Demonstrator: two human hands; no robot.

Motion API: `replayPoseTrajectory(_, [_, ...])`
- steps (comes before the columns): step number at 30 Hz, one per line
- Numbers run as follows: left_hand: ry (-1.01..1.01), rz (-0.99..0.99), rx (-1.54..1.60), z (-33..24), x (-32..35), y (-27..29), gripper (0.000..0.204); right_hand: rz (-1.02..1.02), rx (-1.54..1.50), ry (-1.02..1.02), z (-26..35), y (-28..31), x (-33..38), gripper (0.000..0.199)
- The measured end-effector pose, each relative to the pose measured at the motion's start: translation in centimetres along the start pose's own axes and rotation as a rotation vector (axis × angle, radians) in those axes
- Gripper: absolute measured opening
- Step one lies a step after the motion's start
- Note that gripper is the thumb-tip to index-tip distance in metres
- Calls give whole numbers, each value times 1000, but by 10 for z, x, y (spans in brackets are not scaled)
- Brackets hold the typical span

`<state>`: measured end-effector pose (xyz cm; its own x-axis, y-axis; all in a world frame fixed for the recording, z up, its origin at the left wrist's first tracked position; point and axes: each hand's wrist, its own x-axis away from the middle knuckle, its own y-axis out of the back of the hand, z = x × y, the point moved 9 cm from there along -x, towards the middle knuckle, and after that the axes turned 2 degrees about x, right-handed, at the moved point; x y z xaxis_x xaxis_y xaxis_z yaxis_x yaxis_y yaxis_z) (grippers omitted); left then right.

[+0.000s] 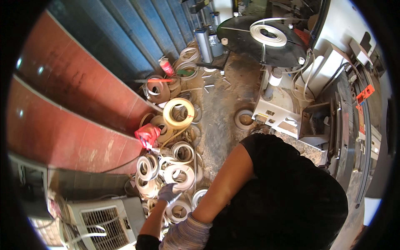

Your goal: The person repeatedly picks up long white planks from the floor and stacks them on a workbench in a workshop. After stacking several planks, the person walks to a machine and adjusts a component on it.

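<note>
My left hand (167, 193), in a grey glove, is over a heap of coiled edge-band rolls at the lower middle. Its fingers look curled, and a narrow pale thing (175, 198) shows at them, too small to name. Right beside the hand are a wide cream roll (190, 177) and another pale roll (186, 209). My right arm crosses from the right with its elbow raised. The striped knit glove of my right hand (185, 234) reaches the lower edge, where its fingers are hidden. More rolls lie above, including a yellowish one (167, 111).
Large red curved panels (79, 108) lean at the left, before a blue corrugated wall (137, 29). A red plastic bag (148, 136) lies on the rolls. A vented unit (104, 225) stands lower left. At upper right, a black round table (233, 35) bears a white coil (271, 41) beside a machine (277, 110).
</note>
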<state>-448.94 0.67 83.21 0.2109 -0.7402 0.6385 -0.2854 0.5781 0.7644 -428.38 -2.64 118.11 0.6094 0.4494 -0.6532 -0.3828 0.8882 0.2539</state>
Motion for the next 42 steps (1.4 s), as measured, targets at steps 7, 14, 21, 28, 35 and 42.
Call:
replayPoseTrajectory(7, [-247,-74,-298,-66,-194,163,61,-264,-56,-201,-35,163,71,37])
replayPoseTrajectory(14, [-540,-166,-270,-170,-302,271,53,-182,-141,-46,-3,288,107,23])
replayPoseTrajectory(21, [-569,-190,-205,-186,-370,341,50,90,-22,70,38,394,185,18])
replayPoseTrajectory(28, [-530,-35,-209,-115,-516,379,55,-170,187,186,10,552,259,28])
replayPoseTrajectory(35, [-689,41,-100,-148,-741,292,56,-751,505,-658,-69,738,422,29])
replayPoseTrajectory(42, [-727,511,154,-257,-849,238,53,-1314,704,-1086,-55,777,632,31])
